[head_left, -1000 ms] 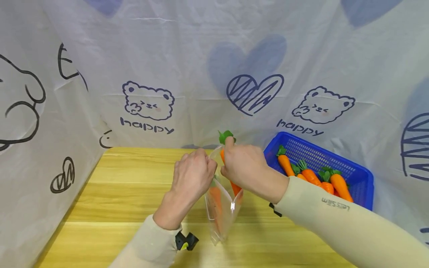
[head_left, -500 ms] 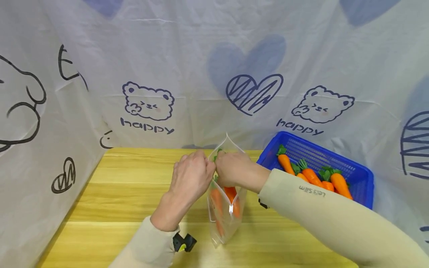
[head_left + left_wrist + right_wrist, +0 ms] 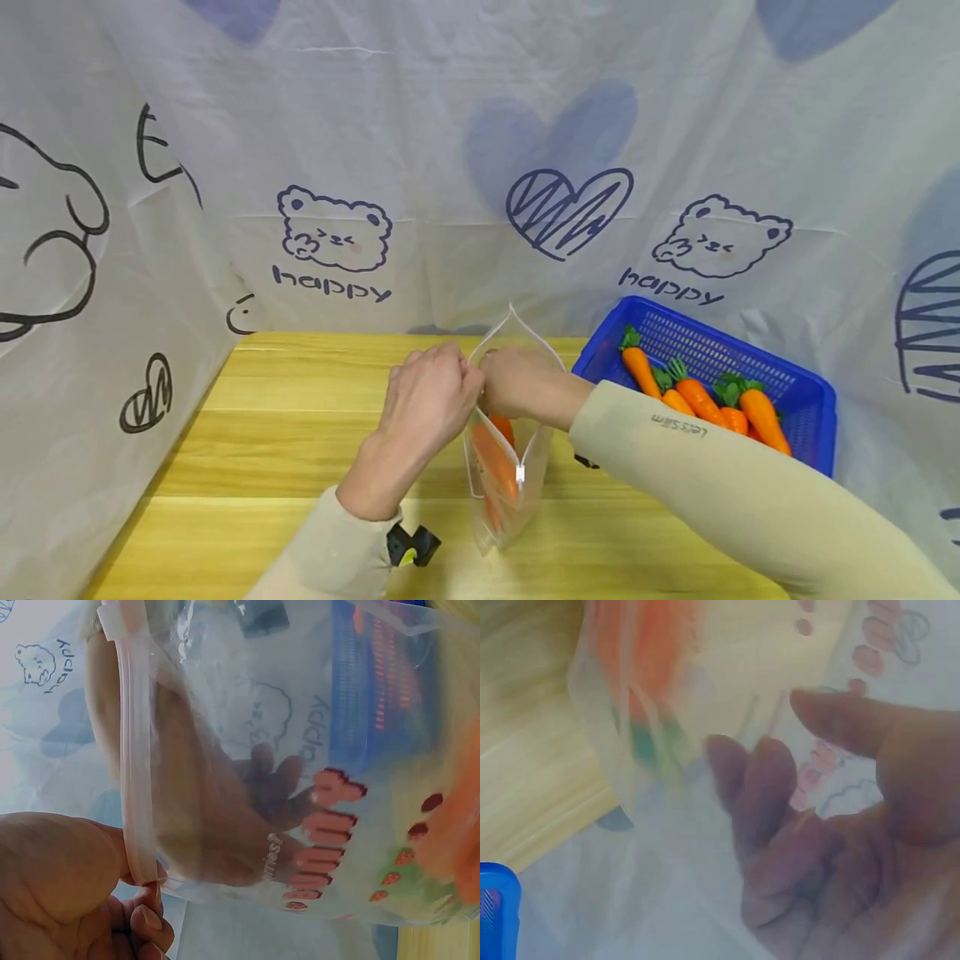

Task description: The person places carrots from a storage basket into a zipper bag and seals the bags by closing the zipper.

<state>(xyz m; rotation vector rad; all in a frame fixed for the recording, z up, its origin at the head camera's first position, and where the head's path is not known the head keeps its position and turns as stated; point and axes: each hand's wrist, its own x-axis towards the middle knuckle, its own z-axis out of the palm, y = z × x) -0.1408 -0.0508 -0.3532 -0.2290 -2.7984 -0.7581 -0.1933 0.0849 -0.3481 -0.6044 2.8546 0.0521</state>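
A clear zip bag (image 3: 528,508) stands mouth-up over the table, its white slider (image 3: 520,473) at the near corner. My left hand (image 3: 426,400) pinches the left side of its rim, as the left wrist view shows too. Orange carrots (image 3: 495,462) with green tops are inside the bag, low down. My right hand (image 3: 525,383) reaches through the mouth into the bag. In the right wrist view the right hand (image 3: 840,847) has loosely bent fingers, thumb apart, nothing between them; a blurred carrot (image 3: 645,652) lies beyond. Red print (image 3: 322,840) marks the bag's wall.
A blue plastic basket (image 3: 825,425) at the right holds several carrots (image 3: 697,398) with green leaves. The wooden table (image 3: 300,442) ends at a white printed curtain (image 3: 450,250) behind and another at the left.
My right hand has lowered a carrot into the bag and let go of it. The carrot's top no longer shows above the rim. My left hand has stayed at the rim.
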